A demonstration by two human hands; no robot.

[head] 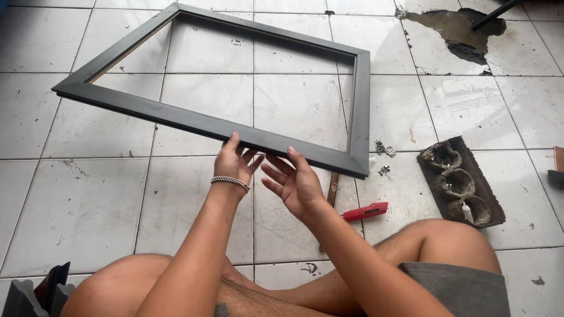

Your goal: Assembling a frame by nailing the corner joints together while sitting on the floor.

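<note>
White floor tiles [88,199], scuffed and speckled with dirt, fill the view beneath a person seated with bare knees drawn up on either side.

Nearest the body, just below the left hand's forearm at the lower left edge, a few dark, upright pieces [41,293] poke into view — too cropped to identify. Just right of the right hand [296,182] lies a red utility knife [365,211] on the tile, and beyond it a dark tray [464,182] holding three rusty, cup-like shapes. A few small metal fittings [385,149] sit scattered between the tray and the frame's corner.

Both hands meet at the near rail of a black picture frame [194,122]. The left hand [235,163], a beaded bracelet [230,182] on its wrist, has its fingertips curled up against the rail's near edge, touching it rather than gripping it. The right hand is open, palm up, fingers spread, its tips just under or against the same rail; I cannot tell whether it bears any weight.

The frame lies directly ahead of the hands and extends away from them, empty inside, tiles showing through. Its long axis runs left to right, slanting so the left end sits farther off than the right corner — the left hand is marginally nearer the rail's middle. Farther right, past the frame's far end, a wet patch of broken tile [452,29] darkens the floor.
</note>
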